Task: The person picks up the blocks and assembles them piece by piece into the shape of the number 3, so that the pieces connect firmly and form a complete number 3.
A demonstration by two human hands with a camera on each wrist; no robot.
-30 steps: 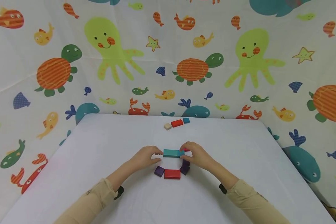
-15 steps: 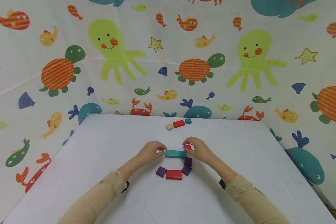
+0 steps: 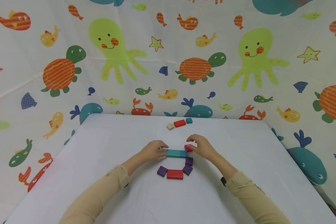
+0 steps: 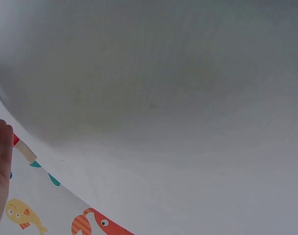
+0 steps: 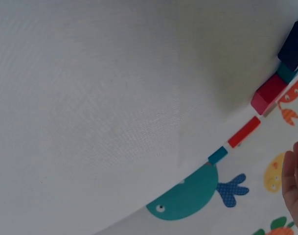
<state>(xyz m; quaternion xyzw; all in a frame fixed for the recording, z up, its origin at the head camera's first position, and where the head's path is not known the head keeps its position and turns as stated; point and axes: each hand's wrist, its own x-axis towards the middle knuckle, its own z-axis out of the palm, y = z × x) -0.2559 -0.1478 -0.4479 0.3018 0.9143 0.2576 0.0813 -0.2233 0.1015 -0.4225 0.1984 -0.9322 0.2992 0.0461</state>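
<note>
In the head view a long teal block lies with a blue block against its right end. My left hand is at the teal block's left end, thumb touching or nearly touching it, index finger raised. A pinkish-red block sits just behind the blue one. The thumb of my right hand is against that block, while the index finger stands apart from it. Purple blocks curve down the right side to a red block, with another purple block at its left.
Toward the far edge of the white table lie a beige block, a red block and a small blue block in a loose row. Behind the table hangs a cloth printed with sea animals.
The right hand has drawn back from the blue block to the pinkish-red block and its fingers have spread. The left hand has moved slightly forward, to the teal block's left end.
</note>
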